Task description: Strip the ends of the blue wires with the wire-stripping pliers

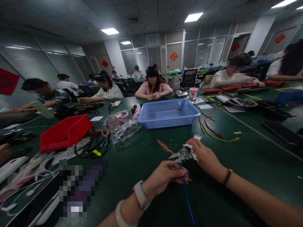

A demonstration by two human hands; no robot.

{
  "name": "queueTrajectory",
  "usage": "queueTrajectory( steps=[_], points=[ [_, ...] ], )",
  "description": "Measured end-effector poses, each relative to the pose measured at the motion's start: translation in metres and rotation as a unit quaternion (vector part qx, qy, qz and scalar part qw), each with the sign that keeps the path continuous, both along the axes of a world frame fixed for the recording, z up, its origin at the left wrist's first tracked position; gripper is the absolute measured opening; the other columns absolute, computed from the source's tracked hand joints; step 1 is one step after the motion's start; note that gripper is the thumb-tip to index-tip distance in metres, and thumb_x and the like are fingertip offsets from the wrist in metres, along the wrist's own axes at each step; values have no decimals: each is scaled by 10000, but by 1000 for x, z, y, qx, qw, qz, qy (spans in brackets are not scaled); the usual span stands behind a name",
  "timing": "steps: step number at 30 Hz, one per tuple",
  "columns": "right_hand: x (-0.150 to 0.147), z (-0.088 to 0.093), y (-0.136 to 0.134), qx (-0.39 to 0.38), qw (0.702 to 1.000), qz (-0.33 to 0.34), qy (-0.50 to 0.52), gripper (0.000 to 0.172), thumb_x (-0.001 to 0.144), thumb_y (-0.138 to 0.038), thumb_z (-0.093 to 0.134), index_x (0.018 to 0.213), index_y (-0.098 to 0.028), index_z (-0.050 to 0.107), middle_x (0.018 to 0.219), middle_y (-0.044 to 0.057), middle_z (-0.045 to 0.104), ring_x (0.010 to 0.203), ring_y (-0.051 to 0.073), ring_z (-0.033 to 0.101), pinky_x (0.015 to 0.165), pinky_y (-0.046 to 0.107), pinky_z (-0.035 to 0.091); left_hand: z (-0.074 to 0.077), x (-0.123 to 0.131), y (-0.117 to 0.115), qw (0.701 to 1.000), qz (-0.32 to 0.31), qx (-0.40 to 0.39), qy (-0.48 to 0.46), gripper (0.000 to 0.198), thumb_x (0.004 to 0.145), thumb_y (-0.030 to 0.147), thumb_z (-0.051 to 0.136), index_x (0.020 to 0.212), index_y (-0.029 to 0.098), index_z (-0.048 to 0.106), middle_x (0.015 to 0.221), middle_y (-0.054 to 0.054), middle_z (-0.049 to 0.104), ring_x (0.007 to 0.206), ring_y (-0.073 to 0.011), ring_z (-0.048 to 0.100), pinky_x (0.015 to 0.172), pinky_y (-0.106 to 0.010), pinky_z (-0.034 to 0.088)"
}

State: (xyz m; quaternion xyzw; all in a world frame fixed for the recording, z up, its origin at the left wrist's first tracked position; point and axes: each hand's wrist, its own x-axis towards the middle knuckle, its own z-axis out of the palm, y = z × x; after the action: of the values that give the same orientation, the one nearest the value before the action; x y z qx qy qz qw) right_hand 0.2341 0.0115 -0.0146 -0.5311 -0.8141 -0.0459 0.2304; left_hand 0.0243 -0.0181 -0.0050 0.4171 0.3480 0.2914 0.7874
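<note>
My right hand (201, 152) is wrapped round the paper-covered handles of a pair of metal wire strippers (183, 154), whose jaws point left. Below the jaws, my left hand (169, 175) pinches a blue wire (187, 195) between thumb and fingers. The upper end of that wire reaches the strippers' jaws; the rest hangs down toward the bottom of the view. Just beyond the tool, a bundle of bare copper strands (165, 147) lies on the dark green table.
A blue plastic basket (169, 121) stands ahead, a red bin (66, 130) to the left. Between them lies a clear bag of wires (121, 124). Loose yellow and red wires (214, 130) lie right of the basket. Phones and white cables (44, 173) crowd the left. Several people sit around.
</note>
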Motion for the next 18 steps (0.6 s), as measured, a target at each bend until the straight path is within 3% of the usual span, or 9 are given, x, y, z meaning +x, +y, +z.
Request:
queueTrajectory(
  steps=[9, 18],
  points=[
    [8, 8, 0, 41, 997, -30, -64, 344, 734, -15, 458, 1015, -191, 551, 981, 68, 604, 713, 156, 597, 569, 246, 413, 0, 0, 0, 999, -33, -5, 14, 317, 629, 305, 834, 786, 72, 686, 767, -80, 702, 700, -162, 679, 659, -248, 497],
    [28, 13, 10, 100, 990, -10, -103, 276, 805, -89, 483, 1046, -184, 577, 999, 88, 614, 750, 177, 584, 635, 274, 399, 9, -7, 4, 998, -53, -34, 4, 305, 656, 277, 814, 834, 57, 701, 724, -58, 674, 639, -125, 641, 657, -244, 475]
  ],
)
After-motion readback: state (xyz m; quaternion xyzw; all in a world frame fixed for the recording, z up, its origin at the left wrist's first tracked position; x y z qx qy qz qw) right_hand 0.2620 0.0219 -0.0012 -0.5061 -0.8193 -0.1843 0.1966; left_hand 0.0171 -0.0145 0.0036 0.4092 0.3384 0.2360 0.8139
